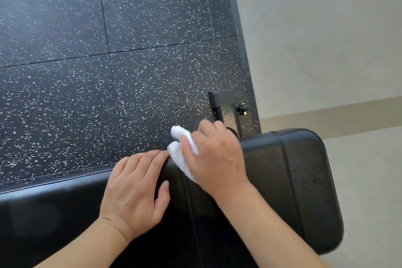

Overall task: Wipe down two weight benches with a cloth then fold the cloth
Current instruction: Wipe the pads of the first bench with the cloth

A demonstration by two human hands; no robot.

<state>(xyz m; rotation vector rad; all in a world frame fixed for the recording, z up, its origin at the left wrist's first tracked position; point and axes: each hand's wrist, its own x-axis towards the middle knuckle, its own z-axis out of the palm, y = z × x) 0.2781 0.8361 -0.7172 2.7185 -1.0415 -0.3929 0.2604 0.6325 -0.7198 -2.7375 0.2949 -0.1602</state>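
right hand (214,155) gripping cloth (181,154) on bench (304,180), left hand (134,191) flat

Left hand (132,189) and right hand (214,156), both bare. Forearms uncovered to the frame edge: no sleeve, glove, ring or wristband visible. Fingernails short and unpainted.

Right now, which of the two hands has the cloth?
The right hand grips the white cloth on the bench; the left hand rests flat, holding nothing.

Open speckled floor (108,72) beyond the bench (293,169); metal post (226,109) stands behind it.
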